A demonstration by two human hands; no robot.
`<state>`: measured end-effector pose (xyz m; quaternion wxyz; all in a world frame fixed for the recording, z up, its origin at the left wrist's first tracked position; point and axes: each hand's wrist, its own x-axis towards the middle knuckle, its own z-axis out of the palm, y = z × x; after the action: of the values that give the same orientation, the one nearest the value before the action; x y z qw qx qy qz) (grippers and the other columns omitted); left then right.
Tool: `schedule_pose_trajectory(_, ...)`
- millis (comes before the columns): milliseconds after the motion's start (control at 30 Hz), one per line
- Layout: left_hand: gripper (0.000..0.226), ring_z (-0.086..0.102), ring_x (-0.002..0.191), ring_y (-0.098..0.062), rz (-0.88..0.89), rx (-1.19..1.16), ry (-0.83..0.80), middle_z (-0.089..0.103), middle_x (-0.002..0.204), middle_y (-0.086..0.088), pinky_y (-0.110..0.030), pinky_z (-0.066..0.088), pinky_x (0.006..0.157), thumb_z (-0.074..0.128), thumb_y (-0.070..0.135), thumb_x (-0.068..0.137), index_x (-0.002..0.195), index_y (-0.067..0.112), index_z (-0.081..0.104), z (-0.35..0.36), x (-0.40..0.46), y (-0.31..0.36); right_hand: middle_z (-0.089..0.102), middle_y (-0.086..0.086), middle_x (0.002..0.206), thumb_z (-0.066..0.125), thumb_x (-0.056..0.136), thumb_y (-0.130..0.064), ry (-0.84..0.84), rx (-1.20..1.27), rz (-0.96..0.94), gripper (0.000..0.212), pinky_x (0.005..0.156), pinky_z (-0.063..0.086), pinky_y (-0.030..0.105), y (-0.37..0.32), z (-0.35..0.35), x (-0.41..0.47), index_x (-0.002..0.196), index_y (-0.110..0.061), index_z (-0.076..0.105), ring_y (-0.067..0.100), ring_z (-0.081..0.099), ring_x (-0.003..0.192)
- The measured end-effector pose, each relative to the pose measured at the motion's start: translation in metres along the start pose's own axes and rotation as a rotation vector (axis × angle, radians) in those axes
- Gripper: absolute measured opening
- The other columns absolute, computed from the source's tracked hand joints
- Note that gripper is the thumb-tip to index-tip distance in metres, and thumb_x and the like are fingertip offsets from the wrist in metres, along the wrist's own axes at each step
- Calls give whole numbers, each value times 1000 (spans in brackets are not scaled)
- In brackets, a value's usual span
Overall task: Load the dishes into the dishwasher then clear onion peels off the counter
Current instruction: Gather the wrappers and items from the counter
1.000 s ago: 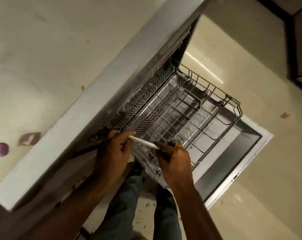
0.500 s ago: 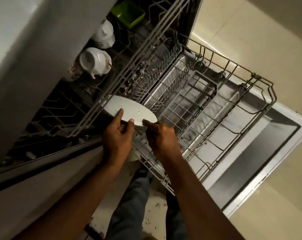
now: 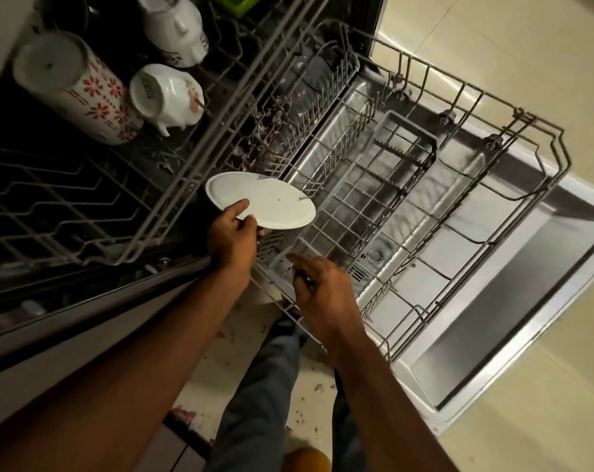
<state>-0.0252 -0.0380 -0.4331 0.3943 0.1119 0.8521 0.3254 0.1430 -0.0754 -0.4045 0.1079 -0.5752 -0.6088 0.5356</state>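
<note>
Pinching plate point(image 3: 268, 202) by its near rim with left hand point(image 3: 232, 238) alone above lower rack point(image 3: 527, 137) tines, right hand point(image 3: 322, 287) spread, empty nearby: likely slipping, chipping against wire.

We have one wide-angle head view, looking steeply down and forward from above; it sits close over the pulled-out lower rack point(image 3: 425, 185), with the floor point(image 3: 527, 63) beyond.
</note>
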Motion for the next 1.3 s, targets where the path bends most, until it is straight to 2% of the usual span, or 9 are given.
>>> schedule_pose_trajectory(133,40,66,59,-3,-22,127,-225,72,87,-9,-17,54,55,58,0,103,141,12,59,4,-17,-5,72,1,120,57,101,-12,32,60,32,37,87,60,33,-3,0,-1,136,-23,68,10,68,97)
schedule_pose_trajectory(300,49,74,86,-19,-8,187,-362,67,124,-18,-25,62,70,52,-5,104,147,18,54,25,-29,0,73,1,117,57,100,-11,17,30,-3,33,87,60,34,-5,0,-2,129,-20,70,12,69,97)
schedule_pose_trajectory(400,60,75,90,-18,-14,146,-401,61,122,-10,-21,60,69,46,-5,106,157,27,42,30,-42,12,72,1,114,59,99,-8,27,-18,-16,31,83,54,25,-12,-15,-14,127,-17,71,9,65,92)
schedule_pose_trajectory(500,60,76,95,-20,88,209,-421,65,123,-6,-35,63,82,48,-1,106,156,32,43,16,-65,23,74,-1,119,61,99,-6,71,3,-39,35,87,54,18,-30,-38,-31,129,-19,72,8,68,97)
schedule_pose_trajectory(633,55,72,101,-15,137,272,-501,67,125,-5,-45,60,94,49,0,105,153,28,47,-23,-113,44,74,1,109,61,98,-11,62,-58,-58,31,81,61,37,-60,-66,-52,125,-22,72,14,70,85)
schedule_pose_trajectory(700,60,70,103,-10,188,301,-554,67,125,-3,-45,59,97,51,-8,101,150,26,50,-45,-139,54,72,1,107,63,97,-12,40,-114,-77,30,80,61,35,-80,-79,-63,124,-23,71,13,67,82)
schedule_pose_trajectory(833,58,68,114,-16,282,450,-512,71,122,10,-50,56,100,57,22,89,130,62,53,-88,-181,69,70,3,113,63,93,-7,7,-189,-128,33,84,55,25,-139,-110,-93,121,-21,74,16,67,91)
schedule_pose_trajectory(1033,41,63,114,-18,334,520,-440,68,124,2,-32,46,100,60,21,98,139,28,60,-151,-268,146,69,1,121,62,97,-11,-63,-223,-272,34,98,54,30,-217,-148,-142,125,-25,74,17,66,106)
schedule_pose_trajectory(1300,24,65,110,-18,531,731,-340,68,120,4,-32,48,90,57,35,102,123,26,62,-226,-333,190,67,-5,117,53,97,-24,-161,-273,-483,32,97,49,23,-282,-177,-196,122,-25,73,8,60,106)
